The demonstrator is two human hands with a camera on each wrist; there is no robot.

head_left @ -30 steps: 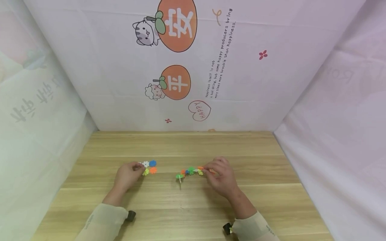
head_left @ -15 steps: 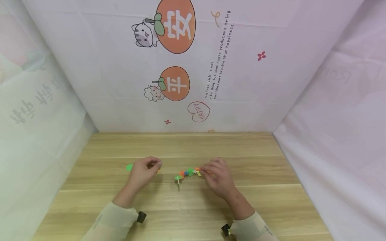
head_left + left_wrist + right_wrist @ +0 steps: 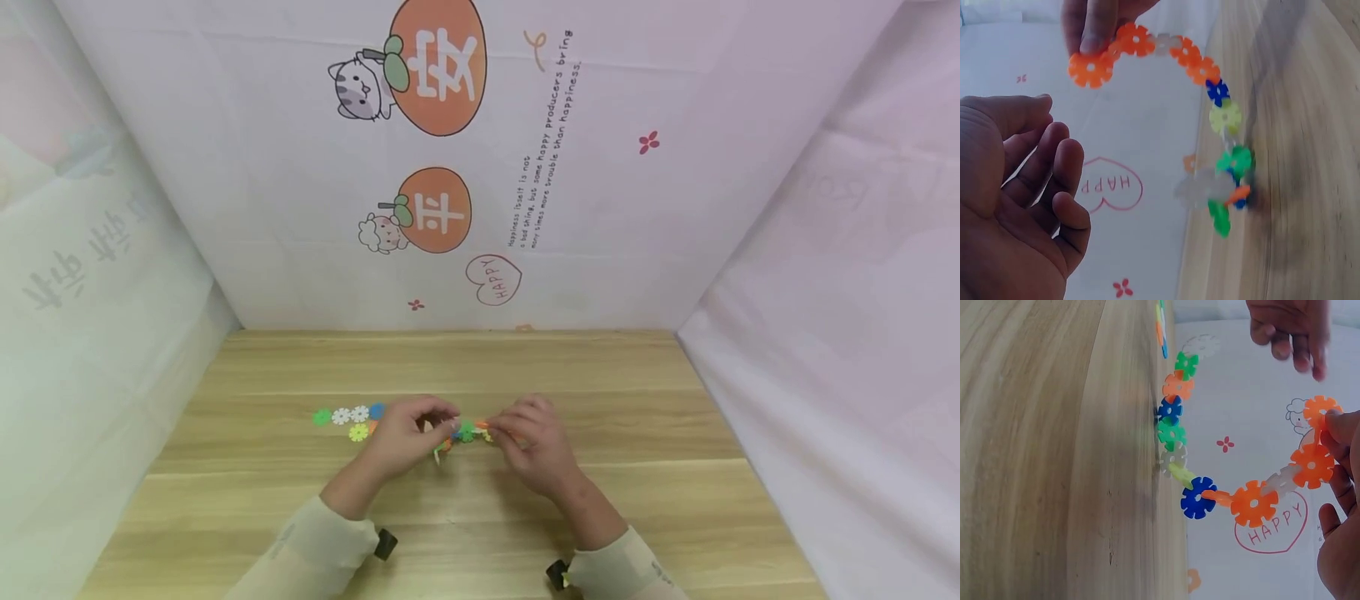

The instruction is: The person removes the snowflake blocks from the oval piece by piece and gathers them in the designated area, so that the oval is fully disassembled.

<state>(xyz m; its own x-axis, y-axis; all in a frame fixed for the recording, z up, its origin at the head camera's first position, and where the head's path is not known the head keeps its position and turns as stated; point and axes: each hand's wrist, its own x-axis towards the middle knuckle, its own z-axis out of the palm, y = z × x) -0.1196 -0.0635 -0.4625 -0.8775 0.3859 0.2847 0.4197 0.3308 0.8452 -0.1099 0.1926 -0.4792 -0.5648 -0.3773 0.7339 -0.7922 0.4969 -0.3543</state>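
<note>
The right hand [image 3: 534, 442] pinches the chain [image 3: 1191, 503] of toothed discs by its orange end disc [image 3: 1314, 411], apparently to keep that end above the desk [image 3: 450, 533]. The left hand [image 3: 405, 433], just beside the chain, has loosely bent fingers gripping nothing visible. The chain's long axis runs right to left, sagging, its left end turned near.

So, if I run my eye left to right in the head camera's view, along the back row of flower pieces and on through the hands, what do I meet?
Green piece → white piece → second white piece → blue piece → left hand → the chain's green link → right hand.
</note>
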